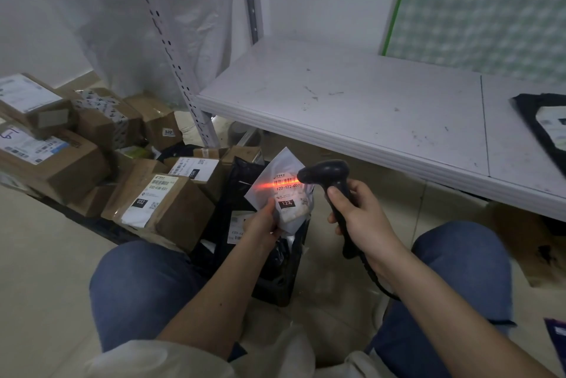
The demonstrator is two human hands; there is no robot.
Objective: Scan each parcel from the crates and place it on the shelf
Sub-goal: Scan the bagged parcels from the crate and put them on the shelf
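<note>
My left hand (264,223) grips the lower edge of a small white plastic parcel (283,175) and holds it upright above a black crate (275,273). Its label reads 122-122-G07. My right hand (358,212) is wrapped round the handle of a black barcode scanner (329,174), whose head nearly touches the label. A red scan line lies across the parcel's barcode. The white shelf (367,102) runs above and to the right, with a black bagged parcel (545,126) lying at its far right end.
Several brown cardboard parcels (162,203) are piled on the floor and in crates to the left. A perforated shelf upright (171,53) stands behind them. My knees in blue jeans frame the crate. The scanner's cable trails down by my right knee.
</note>
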